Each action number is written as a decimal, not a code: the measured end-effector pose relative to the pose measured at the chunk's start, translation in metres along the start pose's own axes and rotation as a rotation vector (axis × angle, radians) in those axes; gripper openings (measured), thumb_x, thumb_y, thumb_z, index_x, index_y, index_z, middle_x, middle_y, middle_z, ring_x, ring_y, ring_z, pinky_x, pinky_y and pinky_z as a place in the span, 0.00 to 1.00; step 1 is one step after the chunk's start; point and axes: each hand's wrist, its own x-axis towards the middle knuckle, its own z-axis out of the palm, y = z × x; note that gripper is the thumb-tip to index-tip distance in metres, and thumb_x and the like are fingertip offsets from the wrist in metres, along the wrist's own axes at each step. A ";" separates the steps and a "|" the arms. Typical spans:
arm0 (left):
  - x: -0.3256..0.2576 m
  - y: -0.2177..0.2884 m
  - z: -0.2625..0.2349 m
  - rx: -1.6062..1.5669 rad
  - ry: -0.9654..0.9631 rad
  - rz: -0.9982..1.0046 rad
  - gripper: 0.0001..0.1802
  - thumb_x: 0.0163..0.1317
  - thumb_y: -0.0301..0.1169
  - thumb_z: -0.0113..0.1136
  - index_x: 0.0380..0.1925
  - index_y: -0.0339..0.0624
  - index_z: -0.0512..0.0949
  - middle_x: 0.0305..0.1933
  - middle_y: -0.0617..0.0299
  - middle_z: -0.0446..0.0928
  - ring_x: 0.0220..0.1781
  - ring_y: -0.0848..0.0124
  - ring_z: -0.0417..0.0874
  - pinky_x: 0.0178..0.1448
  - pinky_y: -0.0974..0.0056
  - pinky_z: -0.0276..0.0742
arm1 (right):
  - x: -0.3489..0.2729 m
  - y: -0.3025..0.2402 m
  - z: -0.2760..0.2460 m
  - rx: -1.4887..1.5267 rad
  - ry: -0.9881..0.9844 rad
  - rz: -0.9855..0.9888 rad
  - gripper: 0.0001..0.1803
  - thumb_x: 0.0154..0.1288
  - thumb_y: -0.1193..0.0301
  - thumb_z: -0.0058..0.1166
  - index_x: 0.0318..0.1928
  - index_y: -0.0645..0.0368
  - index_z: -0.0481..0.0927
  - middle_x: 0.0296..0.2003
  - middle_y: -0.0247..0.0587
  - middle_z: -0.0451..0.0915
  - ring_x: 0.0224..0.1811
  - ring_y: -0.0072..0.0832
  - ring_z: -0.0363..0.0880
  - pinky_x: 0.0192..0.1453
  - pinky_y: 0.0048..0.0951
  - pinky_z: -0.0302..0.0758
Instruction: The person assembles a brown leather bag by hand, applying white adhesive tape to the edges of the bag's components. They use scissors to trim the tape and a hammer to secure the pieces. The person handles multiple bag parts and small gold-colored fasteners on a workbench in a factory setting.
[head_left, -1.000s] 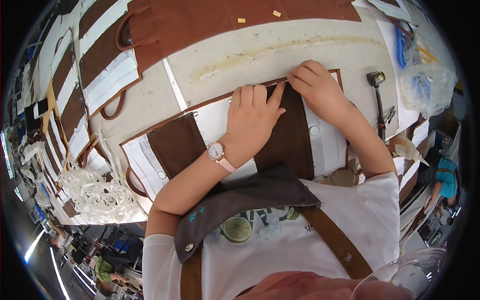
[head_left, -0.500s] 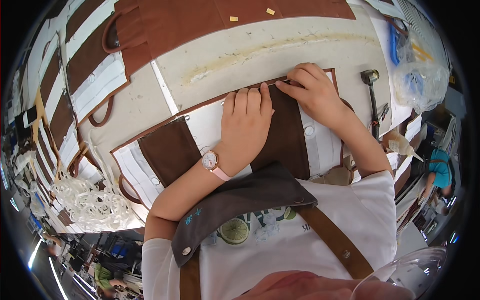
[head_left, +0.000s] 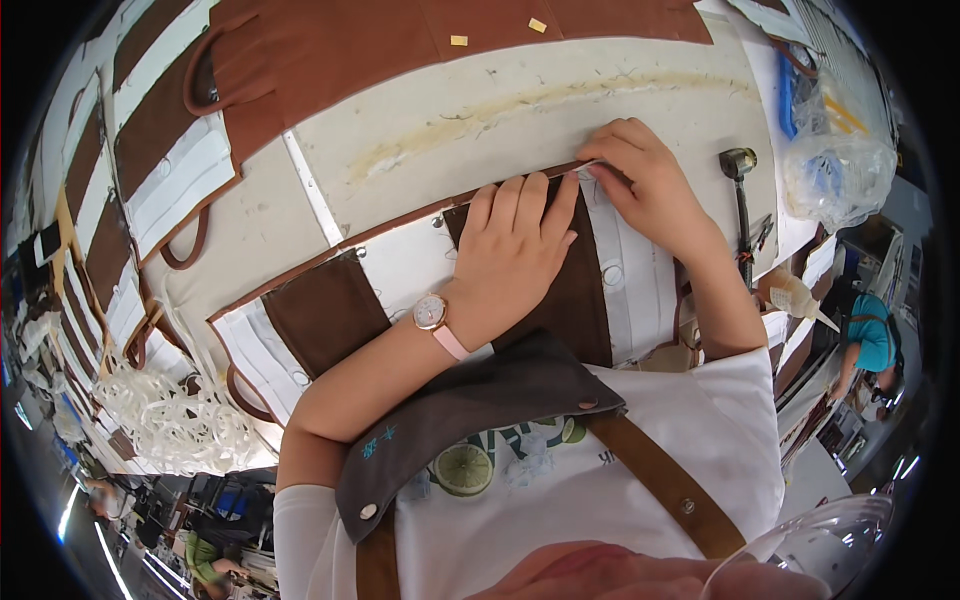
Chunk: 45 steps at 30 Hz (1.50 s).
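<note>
An unfinished bag (head_left: 325, 305) lies in front of me, inside face up. It has dark brown and white panels, a reddish-brown edge and round snaps showing on the white parts. My left hand (head_left: 515, 240) lies palm down on it, fingers stretched out to the far edge. Further right along that edge, my right hand (head_left: 650, 190) has thumb and index finger pinched on the bag's rim, where a thin whitish strip shows. The other right-hand fingers are curled. The near edge of the bag is partly hidden by my dark apron (head_left: 480, 420).
A hammer (head_left: 740, 205) lies to the right, near a clear plastic bag (head_left: 840, 175) and a bottle with a pointed nozzle (head_left: 795, 295). Tangled white strips (head_left: 175, 415) are heaped at left. Brown leather pieces (head_left: 370, 60) and more bag parts (head_left: 180, 190) lie beyond.
Both hands have moved right along the bag's far edge. My right thumb and finger have gone from the dark brown panel to the white one. The view has shifted slightly.
</note>
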 end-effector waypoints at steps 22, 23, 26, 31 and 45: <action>0.018 -0.018 -0.010 -0.278 -0.017 -0.120 0.22 0.57 0.27 0.64 0.55 0.43 0.80 0.43 0.58 0.72 0.47 0.59 0.75 0.52 0.56 0.71 | -0.004 0.008 -0.002 -0.548 -0.052 -0.500 0.12 0.48 0.71 0.58 0.37 0.56 0.81 0.41 0.34 0.75 0.48 0.34 0.74 0.53 0.36 0.76; 0.016 -0.018 -0.008 -0.202 -0.021 -0.080 0.22 0.57 0.26 0.64 0.55 0.43 0.80 0.43 0.59 0.72 0.46 0.60 0.75 0.51 0.57 0.71 | -0.004 0.007 -0.003 -0.580 -0.059 -0.513 0.13 0.48 0.71 0.58 0.37 0.56 0.81 0.41 0.33 0.75 0.49 0.34 0.74 0.53 0.36 0.76; 0.009 -0.016 -0.004 -0.014 0.001 0.027 0.22 0.56 0.24 0.62 0.54 0.43 0.81 0.41 0.61 0.72 0.45 0.63 0.75 0.49 0.60 0.71 | -0.005 0.005 -0.003 -0.618 -0.054 -0.520 0.13 0.48 0.71 0.58 0.38 0.58 0.81 0.41 0.34 0.75 0.49 0.34 0.74 0.54 0.36 0.76; 0.004 -0.020 0.002 0.007 0.079 0.100 0.23 0.55 0.25 0.64 0.54 0.44 0.82 0.41 0.62 0.72 0.43 0.65 0.75 0.47 0.62 0.71 | -0.008 -0.001 -0.004 -0.603 -0.019 -0.477 0.16 0.51 0.72 0.59 0.42 0.60 0.82 0.40 0.36 0.75 0.48 0.34 0.75 0.55 0.37 0.76; 0.017 -0.023 -0.004 -0.029 -0.056 0.067 0.26 0.58 0.34 0.69 0.59 0.54 0.80 0.38 0.63 0.66 0.42 0.65 0.71 0.45 0.60 0.69 | -0.004 0.012 -0.017 -0.034 -0.034 -0.003 0.14 0.54 0.85 0.59 0.43 0.63 0.80 0.41 0.45 0.77 0.45 0.45 0.76 0.49 0.40 0.75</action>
